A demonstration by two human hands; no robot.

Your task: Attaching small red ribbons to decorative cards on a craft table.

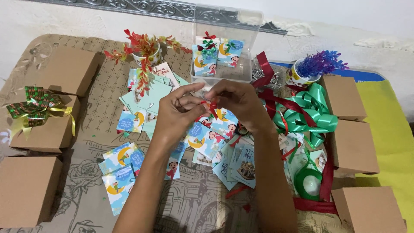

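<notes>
Red ribbon (211, 105) pinched by both hands' fingers (196, 100), probably a bow, patterned tablecloth (194, 203), white wall (345, 17)

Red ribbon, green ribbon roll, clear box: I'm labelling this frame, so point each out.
red ribbon (211, 105), head view, piece pinched between both hands
green ribbon roll (308, 183), head view, its flat top
clear box (227, 16), head view, raised lid

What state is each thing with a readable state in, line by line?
Left hand: pinching the red ribbon.
Right hand: pinching the same ribbon.
Red ribbon: held between both hands, above the cards.
Clear plastic box: open, lid upright, decorated cards standing inside.
Green ribbon roll: partly unwound.
Box with plaid bow: closed, bow on top.
Plain brown boxes: closed.
</notes>
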